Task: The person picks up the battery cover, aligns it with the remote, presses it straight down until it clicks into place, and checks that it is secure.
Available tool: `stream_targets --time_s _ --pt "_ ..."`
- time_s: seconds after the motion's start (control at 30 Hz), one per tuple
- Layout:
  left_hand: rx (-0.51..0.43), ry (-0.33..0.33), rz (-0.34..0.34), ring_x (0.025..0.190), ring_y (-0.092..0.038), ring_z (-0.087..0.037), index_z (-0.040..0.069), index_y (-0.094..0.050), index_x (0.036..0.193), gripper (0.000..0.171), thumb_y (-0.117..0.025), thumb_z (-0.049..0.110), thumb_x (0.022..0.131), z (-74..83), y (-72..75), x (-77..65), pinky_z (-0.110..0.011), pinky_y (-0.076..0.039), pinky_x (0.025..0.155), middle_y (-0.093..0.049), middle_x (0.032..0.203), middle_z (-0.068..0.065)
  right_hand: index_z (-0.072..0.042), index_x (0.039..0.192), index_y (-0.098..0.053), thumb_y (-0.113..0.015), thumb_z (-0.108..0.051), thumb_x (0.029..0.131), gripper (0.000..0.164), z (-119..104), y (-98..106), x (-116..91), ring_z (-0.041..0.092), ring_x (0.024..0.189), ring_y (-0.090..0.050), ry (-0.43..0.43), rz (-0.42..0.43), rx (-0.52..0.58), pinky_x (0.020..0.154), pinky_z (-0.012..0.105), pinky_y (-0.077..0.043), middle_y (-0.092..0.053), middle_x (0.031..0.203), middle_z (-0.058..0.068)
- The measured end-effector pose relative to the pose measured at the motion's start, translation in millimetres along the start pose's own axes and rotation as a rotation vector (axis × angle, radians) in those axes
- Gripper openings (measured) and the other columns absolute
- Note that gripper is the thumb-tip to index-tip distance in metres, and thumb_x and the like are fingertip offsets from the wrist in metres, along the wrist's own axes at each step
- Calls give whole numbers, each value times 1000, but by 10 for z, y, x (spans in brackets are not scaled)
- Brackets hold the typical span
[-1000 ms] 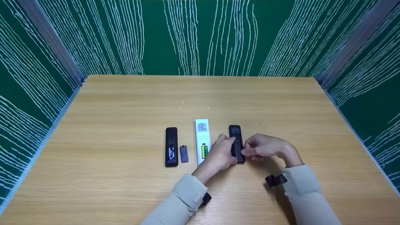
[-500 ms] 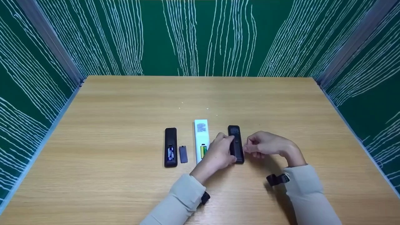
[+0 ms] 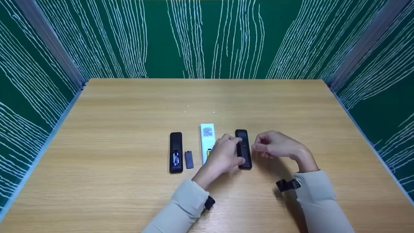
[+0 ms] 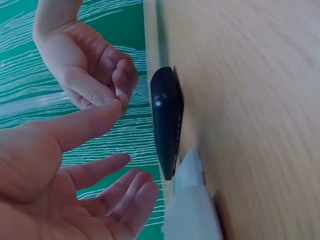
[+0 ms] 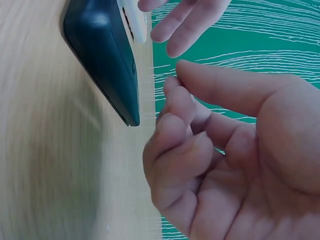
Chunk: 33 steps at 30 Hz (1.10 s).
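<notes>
A black remote control (image 3: 245,150) lies face down on the table, its back cover in place. My left hand (image 3: 221,153) hovers beside and over its left edge, thumb and fingers spread; in the left wrist view they are apart from the remote. To the right of it, my right hand (image 3: 275,145) has curled fingers, its thumb tip at the index finger, with nothing seen in the grasp. Partly under the left hand is a white remote control (image 3: 207,136), a yellow battery (image 3: 208,152) just showing in its uncovered compartment.
Farther left lies another black remote control (image 3: 176,140), with batteries (image 3: 176,159) in its uncovered compartment. Its loose battery cover (image 3: 189,159) sits beside it. Small white specks dot the wooden table (image 3: 129,106) behind. Green walls (image 3: 161,38) with white lines enclose the sides and back.
My right hand has drawn away from the black remote's right edge, up and to the right. My left hand has lifted off the remote, shifting slightly left.
</notes>
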<state>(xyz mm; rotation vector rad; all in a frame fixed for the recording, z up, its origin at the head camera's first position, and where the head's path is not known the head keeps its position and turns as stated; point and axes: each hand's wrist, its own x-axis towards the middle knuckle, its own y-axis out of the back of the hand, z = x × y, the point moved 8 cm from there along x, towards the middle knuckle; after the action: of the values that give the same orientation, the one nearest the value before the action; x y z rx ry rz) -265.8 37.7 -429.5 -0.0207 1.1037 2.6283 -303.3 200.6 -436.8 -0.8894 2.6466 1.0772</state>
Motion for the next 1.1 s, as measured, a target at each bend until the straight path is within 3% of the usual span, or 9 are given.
stream_targets --time_s 0.37,0.63,0.77,1.1 --pt "-50 -67 51 139 -49 -27 16 -59 152 66 -85 19 91 17 239 -65 -42 -49 114 -56 150 -6 -6 105 -68 -66 -28 106 22 -65 95 12 22 68 -56 42 121 38 57 27 -51 -61 80 7" --pt "-75 -101 89 141 -47 -29 19 -56 155 69 -84 20 92 -8 397 -119 -46 -49 115 -53 154 -6 -9 109 -71 -66 -28 106 20 -106 149 27 24 74 -58 77 213 -11 59 26 -50 -63 86 13" --pt "-63 -134 110 143 -47 -30 20 -53 157 73 -85 21 92 -25 463 -137 -46 -47 118 -53 153 -7 -9 111 -73 -67 -25 105 19 -141 158 38 23 76 -58 106 267 -42 59 26 -49 -64 86 9" --pt "-78 -171 163 144 -47 -29 21 -50 159 76 -84 20 92 -198 580 -250 -45 -46 119 -53 152 -7 -9 117 -75 -68 -21 104 19 -254 116 81 24 92 -61 160 363 -88 73 31 -52 -72 101 5"
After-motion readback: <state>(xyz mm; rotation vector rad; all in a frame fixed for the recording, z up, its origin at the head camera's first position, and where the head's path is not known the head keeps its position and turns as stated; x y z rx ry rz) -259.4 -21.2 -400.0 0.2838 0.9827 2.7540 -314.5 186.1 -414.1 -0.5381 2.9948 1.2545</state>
